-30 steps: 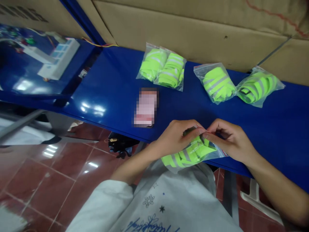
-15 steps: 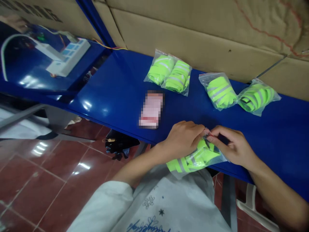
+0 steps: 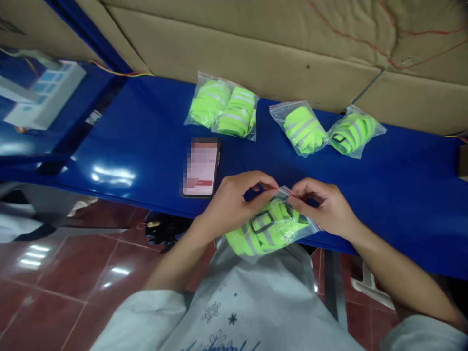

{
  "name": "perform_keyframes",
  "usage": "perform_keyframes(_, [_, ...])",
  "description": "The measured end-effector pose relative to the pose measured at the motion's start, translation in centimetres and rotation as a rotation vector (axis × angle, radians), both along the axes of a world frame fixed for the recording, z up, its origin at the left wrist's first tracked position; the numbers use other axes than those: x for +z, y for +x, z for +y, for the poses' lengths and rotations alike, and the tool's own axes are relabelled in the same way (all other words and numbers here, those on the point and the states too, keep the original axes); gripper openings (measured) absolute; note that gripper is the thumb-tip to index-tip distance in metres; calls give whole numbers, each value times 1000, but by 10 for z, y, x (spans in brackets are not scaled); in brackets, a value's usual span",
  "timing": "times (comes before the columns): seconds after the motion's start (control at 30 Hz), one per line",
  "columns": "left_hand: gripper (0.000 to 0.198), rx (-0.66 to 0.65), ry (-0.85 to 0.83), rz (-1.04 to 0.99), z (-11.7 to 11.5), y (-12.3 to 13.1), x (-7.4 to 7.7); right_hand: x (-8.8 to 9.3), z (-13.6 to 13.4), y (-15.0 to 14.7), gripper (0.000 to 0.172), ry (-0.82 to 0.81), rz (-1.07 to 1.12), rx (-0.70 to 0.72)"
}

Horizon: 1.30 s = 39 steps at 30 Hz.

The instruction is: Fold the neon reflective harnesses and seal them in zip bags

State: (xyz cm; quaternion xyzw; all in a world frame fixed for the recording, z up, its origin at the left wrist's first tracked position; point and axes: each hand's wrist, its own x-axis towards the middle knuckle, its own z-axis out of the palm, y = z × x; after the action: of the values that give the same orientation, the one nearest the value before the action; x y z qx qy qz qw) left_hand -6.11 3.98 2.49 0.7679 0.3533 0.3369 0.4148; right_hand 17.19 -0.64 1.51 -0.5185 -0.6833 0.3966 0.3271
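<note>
The left hand has a narrow grip, thumb and fingertip pinching the top corner of a clear plastic bag. The right hand meets it from the other side, its grip equally narrow on the same upper edge, just beside the left fingertips. The bag sits in front of the person's shirt, at the near edge of the blue worktop (whether it rests on that edge, I cannot tell). Inside are bright yellow-green straps with grey stripes, and a black buckle shows through the plastic.

Farther back on the worktop, near the cardboard, lie four similar filled bags in two pairs: the far-left bag touches the second bag, and, a gap away, the third bag touches the far-right bag. A phone, its screen partly blurred out, lies face up near the left hand. Well to the left is a white power strip.
</note>
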Motion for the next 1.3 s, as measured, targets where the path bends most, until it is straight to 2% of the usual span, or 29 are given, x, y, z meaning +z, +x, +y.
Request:
perform_keyframes(0.33, [7, -17, 99, -21, -3, 10, -8, 2, -1, -5, 12, 45, -1, -39])
perform_keyframes(0.5, [9, -12, 151, 25, -7, 15, -14, -6, -1, -7, 9, 31, 7, -33])
perform_keyframes(0.63, [9, -42, 162, 40, -10, 17, -16, -11, -2, -7, 15, 21, 19, -55])
perform_keyframes(0.8, [10, -31, 140, 56, -11, 20, -18, -14, -3, -7, 15, 36, 30, -101])
perform_keyframes(1.0, [10, -42, 27, -1, -9, 17, -17, -13, -4, -8, 19, 90, -19, -120])
perform_keyframes(1.1, [11, 1, 17, -69, -7, 11, -13, -8, -4, -5, 20, 105, -37, -69])
perform_keyframes(1.3, [17, 181, -47, -181, -4, -10, -2, -5, 3, 8, 25, 115, -69, 5])
